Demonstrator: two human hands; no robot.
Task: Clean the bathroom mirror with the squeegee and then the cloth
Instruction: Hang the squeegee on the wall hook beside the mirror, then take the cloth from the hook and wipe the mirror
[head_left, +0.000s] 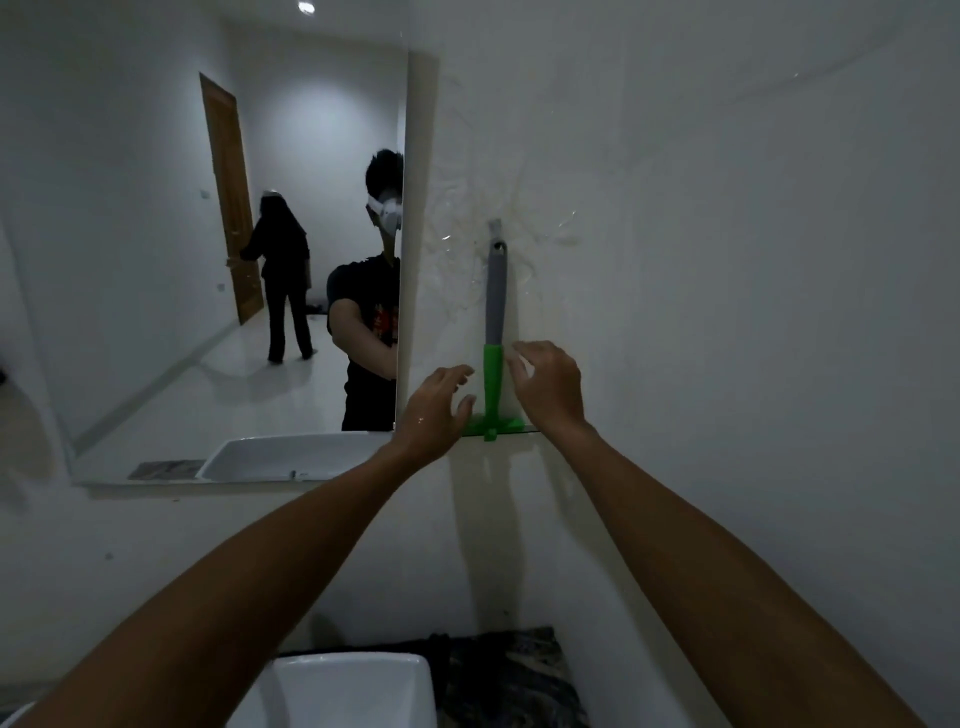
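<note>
The squeegee (494, 332) hangs on the wall (727, 260) just right of the mirror (208, 260), grey handle up on a small hook (495, 228), green neck and blade at the bottom. Its blade end sits level with the two hands. The left hand (434, 410) is just left of the green neck and the right hand (550, 384) just right of it, both with fingers loosely spread and holding nothing; neither plainly touches the tool.

By my reading this is the squeegee step at its edge: the tool is on its hook, and whether it is about to be taken down or has just been hung cannot be told. If it is to be taken, the next move calls for one hand to close round the handle and lift it up and off the hook before carrying it across to the glass. No cloth is in view.

Counted: one squeegee, one hook, one mirror, two hands. One white basin (353, 691) shows at the bottom edge on a dark patterned worktop (509, 675). In the mirror's reflection are two people and one wooden door (231, 197).
</note>
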